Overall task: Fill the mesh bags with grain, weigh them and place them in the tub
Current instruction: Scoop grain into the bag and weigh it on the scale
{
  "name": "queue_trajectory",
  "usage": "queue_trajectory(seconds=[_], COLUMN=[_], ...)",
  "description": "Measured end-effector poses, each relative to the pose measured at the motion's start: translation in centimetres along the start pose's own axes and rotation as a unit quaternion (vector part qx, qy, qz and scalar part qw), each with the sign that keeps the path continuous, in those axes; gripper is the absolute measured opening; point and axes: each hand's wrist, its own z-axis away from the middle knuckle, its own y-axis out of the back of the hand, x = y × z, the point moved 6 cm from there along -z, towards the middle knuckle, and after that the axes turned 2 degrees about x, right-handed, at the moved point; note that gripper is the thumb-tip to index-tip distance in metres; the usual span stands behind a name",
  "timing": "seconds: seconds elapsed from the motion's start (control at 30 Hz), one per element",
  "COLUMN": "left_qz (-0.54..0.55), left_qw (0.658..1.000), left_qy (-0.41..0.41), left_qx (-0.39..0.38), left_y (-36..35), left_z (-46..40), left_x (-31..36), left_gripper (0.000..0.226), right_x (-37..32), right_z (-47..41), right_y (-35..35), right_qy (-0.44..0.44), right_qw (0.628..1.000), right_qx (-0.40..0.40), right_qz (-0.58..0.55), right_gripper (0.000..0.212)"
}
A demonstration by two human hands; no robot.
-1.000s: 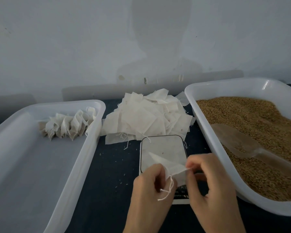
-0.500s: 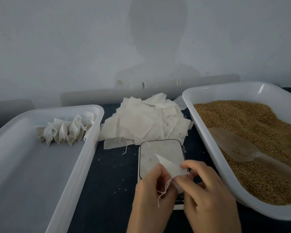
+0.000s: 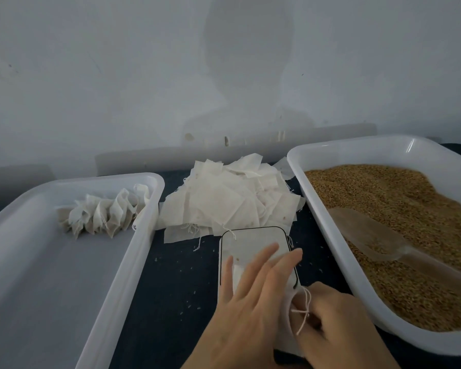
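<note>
Opening an empty mesh bag (image 3: 237,272) over the scale (image 3: 253,241) on the bench (image 3: 181,283), between the left tub (image 3: 144,235) holding filled bags (image 3: 104,217) and the right tub (image 3: 330,235) of grain (image 3: 383,203). The left hand (image 3: 248,296) lies with fingers straight and spread, flat on the bag; the right hand (image 3: 338,323) has fingers curled, pinching the bag's mouth where the drawstring (image 3: 302,312) hangs. The bag appears to lie with its long axis running from the near right to the far left, mouth toward the right hand, though most of it is hidden. To do this step well, the mouth should probably be spread fully and turned toward the scoop (image 3: 370,241) before any grain is lifted. The spare bags (image 3: 229,198) sit just beyond the scale.
</note>
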Motion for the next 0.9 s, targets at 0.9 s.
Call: queue_trajectory(seconds=[0.9], left_qz=[0.363], left_qw=[0.886], left_qy=[0.241], left_qx=[0.157], left_y=[-0.4], left_z=[0.4], left_x=[-3.7], left_gripper=[0.028], right_x=[16.1], right_z=[-5.9], right_y=[10.5], right_qy=[-0.179], right_qw=[0.925], right_qx=[-0.143], right_qz=[0.303], right_gripper=[0.042])
